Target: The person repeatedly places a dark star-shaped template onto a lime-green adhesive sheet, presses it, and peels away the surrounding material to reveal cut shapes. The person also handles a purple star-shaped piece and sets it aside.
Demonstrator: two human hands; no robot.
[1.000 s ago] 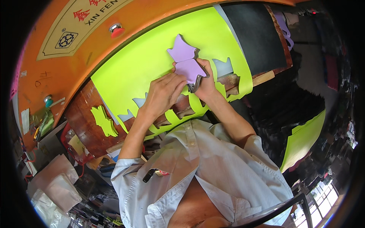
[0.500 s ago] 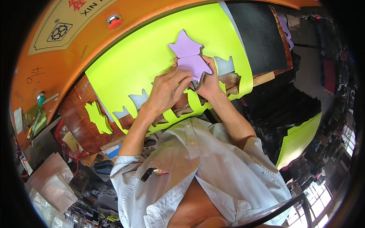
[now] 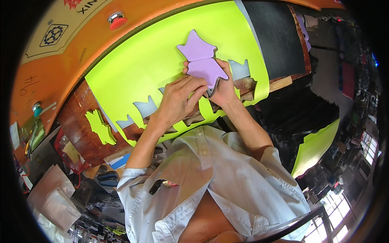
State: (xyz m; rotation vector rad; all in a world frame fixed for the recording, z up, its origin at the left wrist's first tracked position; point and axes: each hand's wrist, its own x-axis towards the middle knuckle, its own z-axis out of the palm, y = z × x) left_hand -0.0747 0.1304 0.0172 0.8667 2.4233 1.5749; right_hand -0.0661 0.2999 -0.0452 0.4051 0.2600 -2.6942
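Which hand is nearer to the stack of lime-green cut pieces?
Left. The left hand is right of the stack, at the purple shape; the right hand, holding that shape, is farther right.

Pale blue-grey shirt (image 3: 239,178) right across the lower centre of the frame, finely striped, loose sleeves (image 3: 269,157) ending near the elbows! Buttoned placket (image 3: 202,148) through the middle, collar (image 3: 172,227) open towards the bottom edge. Left of centre, the chest pocket (image 3: 172,192) shows something black (image 3: 155,186) poking out; lower right, a dark eyeglass frame (image 3: 279,230) slants across.
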